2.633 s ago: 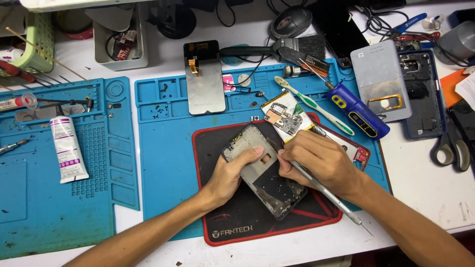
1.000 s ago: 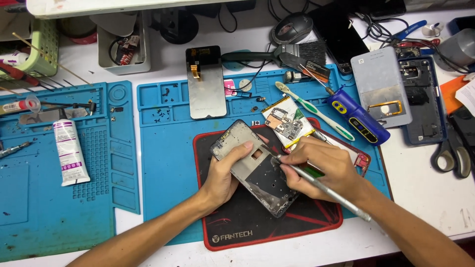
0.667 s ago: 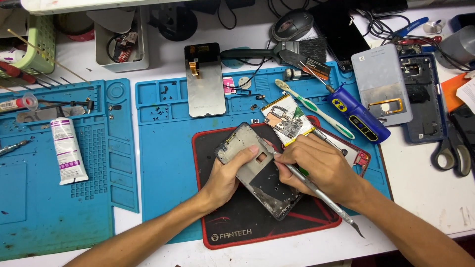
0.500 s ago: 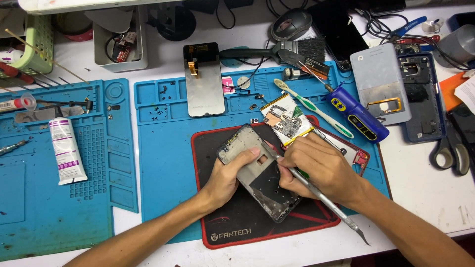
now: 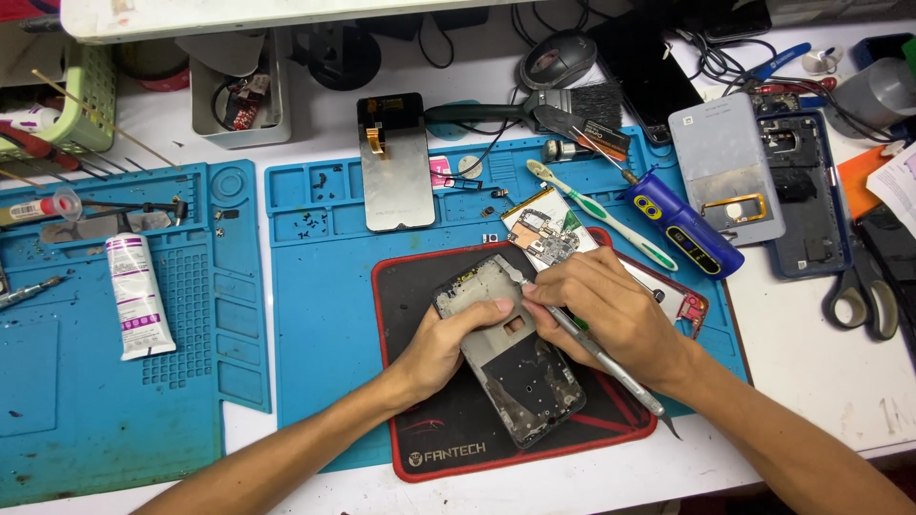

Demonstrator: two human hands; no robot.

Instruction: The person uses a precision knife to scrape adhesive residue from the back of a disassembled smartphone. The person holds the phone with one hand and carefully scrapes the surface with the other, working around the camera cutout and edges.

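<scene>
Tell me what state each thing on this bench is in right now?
Phone frame: stripped, flat on the black mat.
Left hand: steadying the frame.
Right hand: gripping a metal tool, tip at the frame.
Screen panel: detached.
White tube: capped, lying down.
Scissors: closed.

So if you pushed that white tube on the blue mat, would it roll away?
Probably not far. The white tube lies flat on the ridged blue mat, and its flattened end would likely stop it rolling. It looks soft and light, so it would probably slide or squash.
</scene>
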